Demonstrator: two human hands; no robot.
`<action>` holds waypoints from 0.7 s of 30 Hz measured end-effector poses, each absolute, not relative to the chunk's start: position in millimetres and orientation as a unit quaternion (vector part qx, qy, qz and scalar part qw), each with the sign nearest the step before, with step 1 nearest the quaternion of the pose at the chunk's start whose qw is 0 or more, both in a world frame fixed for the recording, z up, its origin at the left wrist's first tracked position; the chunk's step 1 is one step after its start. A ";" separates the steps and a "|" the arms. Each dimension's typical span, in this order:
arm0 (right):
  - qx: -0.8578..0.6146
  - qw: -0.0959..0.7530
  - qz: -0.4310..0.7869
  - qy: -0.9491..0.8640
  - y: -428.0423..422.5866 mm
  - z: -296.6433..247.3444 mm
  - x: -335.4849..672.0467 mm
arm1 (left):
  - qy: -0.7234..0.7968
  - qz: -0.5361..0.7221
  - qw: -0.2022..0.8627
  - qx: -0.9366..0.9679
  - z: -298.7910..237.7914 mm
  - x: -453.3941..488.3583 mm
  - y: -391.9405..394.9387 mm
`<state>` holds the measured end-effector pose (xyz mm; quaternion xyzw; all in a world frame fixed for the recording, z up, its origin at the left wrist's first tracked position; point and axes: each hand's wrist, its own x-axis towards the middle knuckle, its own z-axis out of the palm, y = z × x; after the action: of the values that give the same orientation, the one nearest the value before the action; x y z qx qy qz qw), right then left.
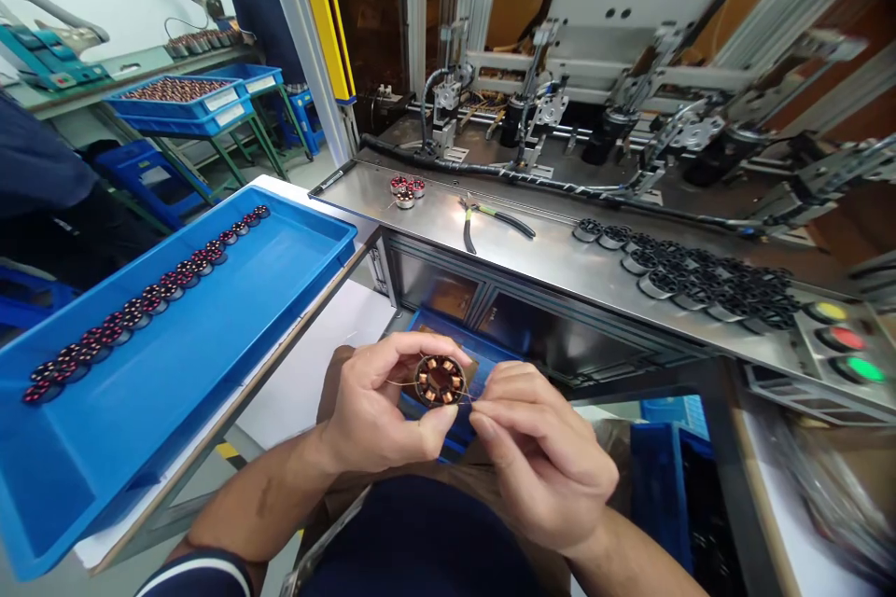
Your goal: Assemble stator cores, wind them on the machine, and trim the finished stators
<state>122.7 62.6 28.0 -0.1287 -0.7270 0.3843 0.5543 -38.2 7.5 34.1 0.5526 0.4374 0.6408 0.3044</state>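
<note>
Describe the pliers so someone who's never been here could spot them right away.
Face the big machine and look at the shiny metal ledge along its near side. On it, between three small round parts to the left and a crowd of black parts to the right, lie the pliers. Their splayed green-and-black handles stand out beside those squat, round neighbours.

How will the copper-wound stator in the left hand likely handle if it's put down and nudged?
The copper-wound stator is probably heavy for its size, given the copper coils packed around its ring. Its round outline suggests it could roll if stood on edge. The thin wires sticking out look flexible and might bend or snag.
</note>
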 end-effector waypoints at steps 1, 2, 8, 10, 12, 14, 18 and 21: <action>-0.125 0.561 0.376 -0.727 60.6 27.3 121.9 | 0.436 0.645 0.298 0.552 34.5 -37.0 7.9; -0.121 0.566 0.368 -0.728 59.3 26.6 121.2 | 0.434 0.649 0.293 0.552 35.2 -35.7 8.4; -0.085 0.561 0.357 -0.742 70.8 24.1 126.1 | 0.408 0.659 0.366 0.516 42.0 -32.7 11.2; -0.085 0.550 0.360 -0.749 80.6 27.2 130.1 | 0.397 0.650 0.423 0.490 44.4 -33.6 11.6; -0.069 0.524 0.363 -0.768 90.8 33.4 132.3 | 0.388 0.633 0.483 0.465 46.5 -34.1 12.1; -0.035 0.493 0.360 -0.791 99.4 41.0 132.2 | 0.378 0.617 0.525 0.447 48.2 -33.9 13.1; 0.008 0.465 0.354 -0.812 106.9 48.4 130.4 | 0.385 0.586 0.561 0.440 49.7 -32.9 15.3; 0.001 0.464 0.334 -0.820 103.8 43.1 132.8 | 0.383 0.569 0.587 0.430 47.9 -33.6 16.6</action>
<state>132.8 103.8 43.1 0.0014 -0.8205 0.3335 0.4643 -33.6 16.6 47.9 0.4296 0.3834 0.5693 0.5869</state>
